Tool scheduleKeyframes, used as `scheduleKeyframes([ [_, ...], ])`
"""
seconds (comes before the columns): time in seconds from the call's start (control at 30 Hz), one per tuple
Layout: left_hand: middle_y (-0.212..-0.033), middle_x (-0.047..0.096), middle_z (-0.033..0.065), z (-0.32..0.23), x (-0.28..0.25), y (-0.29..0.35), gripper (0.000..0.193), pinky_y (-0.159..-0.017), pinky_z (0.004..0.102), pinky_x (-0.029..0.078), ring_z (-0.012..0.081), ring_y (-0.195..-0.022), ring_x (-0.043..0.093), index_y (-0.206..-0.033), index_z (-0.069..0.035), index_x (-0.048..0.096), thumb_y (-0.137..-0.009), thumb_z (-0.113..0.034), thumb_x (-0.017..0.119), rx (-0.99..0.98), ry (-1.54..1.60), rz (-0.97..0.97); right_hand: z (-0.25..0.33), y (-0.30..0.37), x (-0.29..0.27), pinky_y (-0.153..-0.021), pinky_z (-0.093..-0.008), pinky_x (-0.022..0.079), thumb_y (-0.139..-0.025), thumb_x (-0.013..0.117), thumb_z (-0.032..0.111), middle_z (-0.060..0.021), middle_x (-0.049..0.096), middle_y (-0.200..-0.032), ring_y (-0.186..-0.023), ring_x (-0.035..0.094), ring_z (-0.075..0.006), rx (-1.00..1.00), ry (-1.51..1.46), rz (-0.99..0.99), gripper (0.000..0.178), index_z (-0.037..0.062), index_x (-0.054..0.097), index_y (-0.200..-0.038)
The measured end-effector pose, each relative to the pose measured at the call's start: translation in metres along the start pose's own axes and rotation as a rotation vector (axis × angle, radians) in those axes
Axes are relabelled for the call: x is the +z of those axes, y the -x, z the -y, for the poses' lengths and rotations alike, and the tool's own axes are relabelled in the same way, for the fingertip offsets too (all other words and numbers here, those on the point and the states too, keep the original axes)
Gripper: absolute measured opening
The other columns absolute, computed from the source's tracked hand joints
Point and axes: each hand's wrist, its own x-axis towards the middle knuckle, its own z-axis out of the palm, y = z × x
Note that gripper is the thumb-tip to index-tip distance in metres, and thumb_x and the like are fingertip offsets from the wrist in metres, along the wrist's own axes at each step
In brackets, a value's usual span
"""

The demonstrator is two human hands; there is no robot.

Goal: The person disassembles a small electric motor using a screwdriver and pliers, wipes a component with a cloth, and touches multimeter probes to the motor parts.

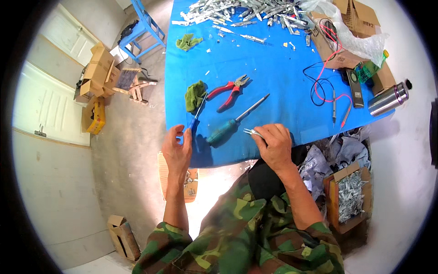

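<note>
My right hand (275, 144) is closed on a small silvery piece with two prongs (250, 131), held over the front of the blue-covered table (283, 98). My left hand (177, 148) is at the table's front left edge. Its fingers are bent but apart, with nothing seen between them. Close by its fingertips lies a screwdriver with a blue handle (193, 123), its shaft reaching a green cloth (195, 95). A larger screwdriver with a teal handle (222, 133) lies between my hands. Beyond it are pliers with red grips (228, 91), jaws parted.
Many slim silvery pieces (255, 11) are heaped at the far edge, near another green cloth scrap (188, 42). Meter probes with red and black leads (334, 98), a meter (354, 89) and a steel flask (388, 99) stand right. Below is a box of silvery scraps (350, 196).
</note>
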Motion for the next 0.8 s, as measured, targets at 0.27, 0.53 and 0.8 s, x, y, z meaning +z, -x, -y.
scheduleKeyframes([
  [0.27,-0.112,0.067,0.0182,0.023,0.016,-0.001,0.031,-0.088,0.0441,0.053,0.0358,-0.102,0.064,-0.111,0.001,0.068,-0.088,-0.016,0.079,0.182,-0.305,0.058,-0.003,0.001,0.003,-0.087,-0.043,0.045,-0.082,0.081,0.017,-0.0042,0.068,-0.102,-0.097,0.062,-0.0277,0.019,0.027,0.037,0.023,0.0119,0.075,-0.103],
  [0.53,-0.111,0.066,0.0179,0.026,0.019,0.0,0.025,-0.089,0.0463,0.05,0.0378,-0.102,0.062,-0.108,0.0,0.068,-0.088,-0.013,0.077,0.188,-0.294,0.022,0.001,-0.003,-0.003,-0.088,-0.0438,0.045,-0.079,0.081,0.021,-0.0045,0.068,-0.103,-0.099,0.063,-0.0276,0.038,0.001,0.04,0.029,0.0128,0.074,-0.106],
  [0.8,-0.11,0.066,0.0168,0.028,0.023,0.0,0.024,-0.088,0.0468,0.05,0.0379,-0.101,0.062,-0.107,-0.001,0.068,-0.088,-0.014,0.075,0.17,-0.281,0.011,-0.005,-0.001,-0.002,-0.088,-0.0434,0.045,-0.077,0.085,0.02,-0.0049,0.067,-0.104,-0.099,0.062,-0.028,0.04,-0.026,0.031,0.033,0.0108,0.076,-0.107],
])
